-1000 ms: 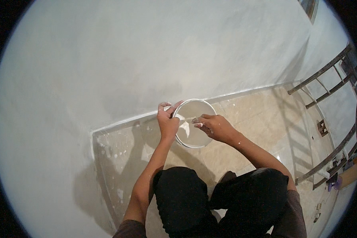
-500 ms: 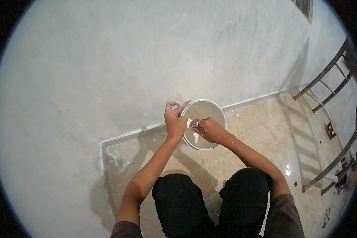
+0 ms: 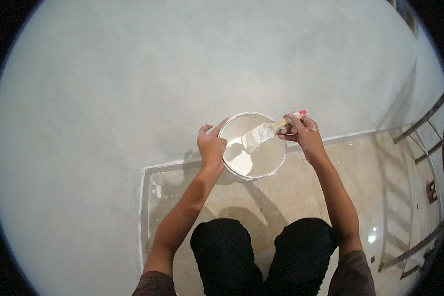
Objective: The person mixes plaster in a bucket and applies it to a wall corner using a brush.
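Note:
A white bucket (image 3: 251,120) is in front of my knees, close by the wall, with white paint (image 3: 239,162) in its bottom. My left hand (image 3: 212,148) is closed on the bucket's left rim, its thumb near the inner edge and some fingers extended outside. Over the right rim, my right hand (image 3: 305,138) grips a paintbrush (image 3: 260,136) by its light wooden handle, whose end has a red mark. The paint-coated bristles point left and down into the bucket's opening. White smears mark the fingers of both hands.
A pale grey-white wall (image 3: 192,64) rises ahead and to the left, with a skirting ledge (image 3: 170,164) at its foot. Beige floor tiles (image 3: 348,172) bear white paint spots. A ladder (image 3: 422,126) leans at the far right, casting a shadow over the tiles.
My right hand has come up out of the bucket to its right rim, bringing the paintbrush into plain sight. My left hand stays on the rim. The view has shifted somewhat left.

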Demonstrator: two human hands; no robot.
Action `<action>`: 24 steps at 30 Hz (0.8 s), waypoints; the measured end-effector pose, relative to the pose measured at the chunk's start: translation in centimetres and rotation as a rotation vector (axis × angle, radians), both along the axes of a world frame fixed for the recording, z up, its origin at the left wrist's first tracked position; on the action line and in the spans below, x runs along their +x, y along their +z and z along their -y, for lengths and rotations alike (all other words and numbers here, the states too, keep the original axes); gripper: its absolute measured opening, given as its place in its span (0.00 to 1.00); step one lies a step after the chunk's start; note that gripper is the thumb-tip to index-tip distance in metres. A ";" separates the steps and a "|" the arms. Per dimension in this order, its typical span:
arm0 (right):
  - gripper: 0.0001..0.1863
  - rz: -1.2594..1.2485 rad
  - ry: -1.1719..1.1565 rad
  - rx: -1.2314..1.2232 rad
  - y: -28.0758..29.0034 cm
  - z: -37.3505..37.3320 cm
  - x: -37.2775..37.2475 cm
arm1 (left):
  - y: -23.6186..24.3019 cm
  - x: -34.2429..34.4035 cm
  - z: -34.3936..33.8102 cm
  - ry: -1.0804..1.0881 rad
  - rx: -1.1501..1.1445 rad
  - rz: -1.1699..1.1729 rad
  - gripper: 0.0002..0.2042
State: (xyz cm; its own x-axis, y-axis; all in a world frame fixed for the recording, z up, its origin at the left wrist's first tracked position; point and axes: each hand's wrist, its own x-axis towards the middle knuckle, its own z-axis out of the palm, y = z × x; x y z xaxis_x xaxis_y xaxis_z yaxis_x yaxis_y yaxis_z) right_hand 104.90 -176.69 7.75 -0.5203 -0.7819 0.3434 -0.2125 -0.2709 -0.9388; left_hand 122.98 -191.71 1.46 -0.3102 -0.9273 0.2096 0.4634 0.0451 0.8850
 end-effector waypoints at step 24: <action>0.17 0.708 0.499 -0.005 -5.0 5.3 -8.2 | -1.3 -0.9 -3.8 0.162 0.372 -0.171 0.42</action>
State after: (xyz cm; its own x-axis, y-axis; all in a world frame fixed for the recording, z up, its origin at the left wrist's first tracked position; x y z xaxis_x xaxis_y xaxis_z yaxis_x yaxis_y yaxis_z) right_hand 96.68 -182.03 2.73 -0.2093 -0.9752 0.0725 0.5664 -0.1813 -0.8040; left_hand 122.10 -187.92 0.13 -0.1440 -0.9832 -0.1122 0.6178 -0.1779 0.7660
